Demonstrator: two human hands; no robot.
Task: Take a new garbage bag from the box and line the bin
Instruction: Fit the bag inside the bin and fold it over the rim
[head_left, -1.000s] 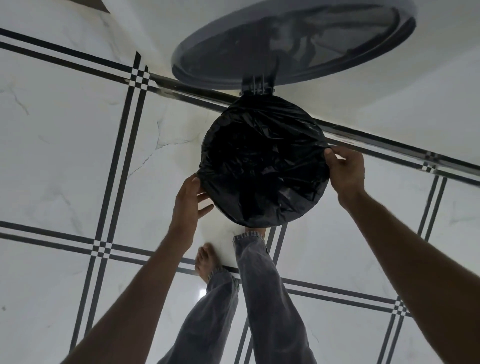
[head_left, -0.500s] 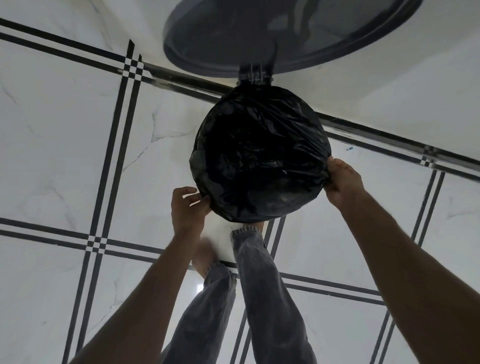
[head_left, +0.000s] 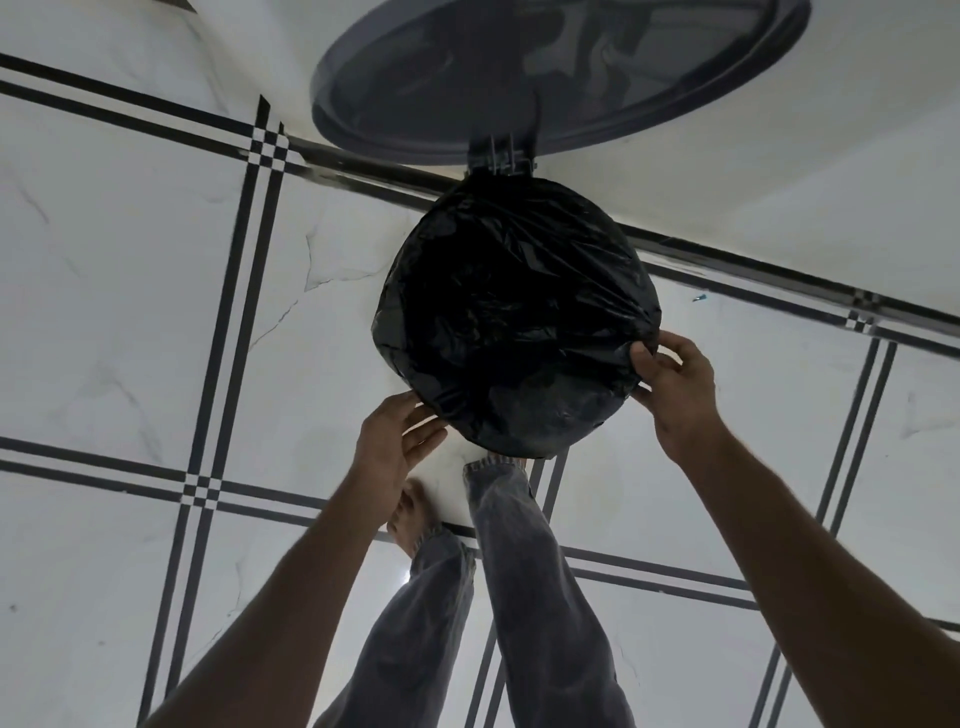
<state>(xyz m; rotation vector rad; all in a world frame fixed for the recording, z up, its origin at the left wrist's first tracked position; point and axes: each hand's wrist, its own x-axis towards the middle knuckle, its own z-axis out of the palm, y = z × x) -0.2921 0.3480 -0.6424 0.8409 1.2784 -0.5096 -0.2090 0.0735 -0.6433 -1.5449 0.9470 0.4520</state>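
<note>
A black garbage bag (head_left: 514, 317) is stretched over the round mouth of the bin and folded down over its rim, hiding the bin's body. The grey round lid (head_left: 561, 67) stands raised behind it on its hinge (head_left: 501, 158). My right hand (head_left: 675, 384) pinches the bag's gathered edge at the rim's near right side. My left hand (head_left: 397, 441) lies with straight fingers against the bag at the near left underside of the rim. No bag box is in view.
The bin stands on a white marble tile floor (head_left: 114, 312) with black inlay lines. My legs in grey jeans (head_left: 524, 571) and bare feet are directly below the bin; one foot (head_left: 413, 514) shows beside my left wrist.
My left hand has slid along the rim toward the near side and its fingers have straightened. My right hand moved down the right side and now pinches the bag's edge.
</note>
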